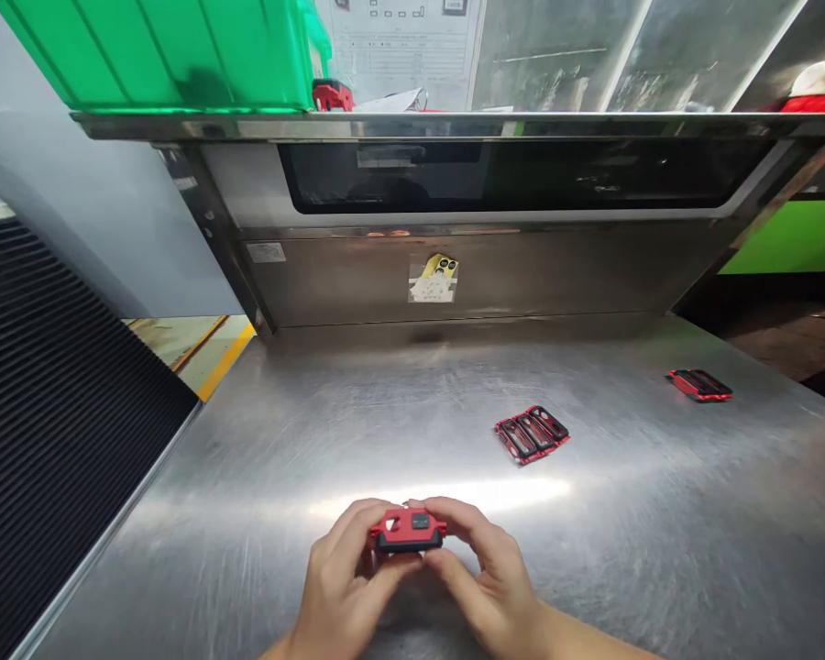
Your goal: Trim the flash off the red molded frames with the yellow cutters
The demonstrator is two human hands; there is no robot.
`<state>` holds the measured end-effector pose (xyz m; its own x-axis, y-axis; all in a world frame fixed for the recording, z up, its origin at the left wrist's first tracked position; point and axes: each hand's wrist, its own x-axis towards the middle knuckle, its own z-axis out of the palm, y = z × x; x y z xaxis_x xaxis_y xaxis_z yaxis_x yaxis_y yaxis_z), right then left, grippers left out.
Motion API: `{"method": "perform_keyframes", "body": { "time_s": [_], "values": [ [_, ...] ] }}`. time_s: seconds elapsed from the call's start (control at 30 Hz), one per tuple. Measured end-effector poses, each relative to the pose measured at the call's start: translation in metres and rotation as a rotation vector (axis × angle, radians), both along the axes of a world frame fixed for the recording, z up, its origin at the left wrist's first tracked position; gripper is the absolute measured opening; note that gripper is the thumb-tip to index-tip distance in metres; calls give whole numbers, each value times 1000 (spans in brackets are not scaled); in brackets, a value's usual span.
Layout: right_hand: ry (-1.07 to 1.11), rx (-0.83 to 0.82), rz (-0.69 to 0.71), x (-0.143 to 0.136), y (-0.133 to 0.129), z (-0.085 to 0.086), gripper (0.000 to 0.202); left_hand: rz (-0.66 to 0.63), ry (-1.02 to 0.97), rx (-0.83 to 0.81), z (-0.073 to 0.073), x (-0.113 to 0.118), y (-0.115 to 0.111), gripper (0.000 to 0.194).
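A small red and black plastic part (408,530) is held between both hands, just above the metal table (261,477). My left hand (347,573) pinches its left end, thumb below and fingers over the top. On the right end, my right hand (488,568) grips it the same way. The red face with a dark rectangle and a hole is turned toward me, with the black edge below. Beyond the hands lies a flat group of red and black parts (533,434). A further red and black piece (701,385) rests at the far right.
A shelf (454,126) spans the back above the table, bearing a green bin (179,55) and a red part (333,94). A small bag (434,280) is on the back panel. A black ribbed surface (61,412) stands at the left.
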<state>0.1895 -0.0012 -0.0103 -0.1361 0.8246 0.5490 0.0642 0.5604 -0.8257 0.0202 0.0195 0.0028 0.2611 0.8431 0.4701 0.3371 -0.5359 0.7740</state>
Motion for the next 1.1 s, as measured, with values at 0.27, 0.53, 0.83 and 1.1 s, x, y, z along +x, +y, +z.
{"method": "perform_keyframes", "body": {
  "time_s": [0.27, 0.53, 0.83, 1.1],
  "values": [
    [-66, 123, -20, 2, 0, -3, 36, 34, 52, 187, -1, -3, 0, 15],
    [277, -474, 151, -4, 4, -4, 34, 0, 52, 205, -3, -3, -1, 13],
    [530, -792, 376, -10, 14, -12, 43, -58, -5, 102, -6, -4, -2, 22],
    [430, -854, 367, -9, 18, -10, 53, -10, -200, -205, -2, 3, -3, 17]
  ]
}}
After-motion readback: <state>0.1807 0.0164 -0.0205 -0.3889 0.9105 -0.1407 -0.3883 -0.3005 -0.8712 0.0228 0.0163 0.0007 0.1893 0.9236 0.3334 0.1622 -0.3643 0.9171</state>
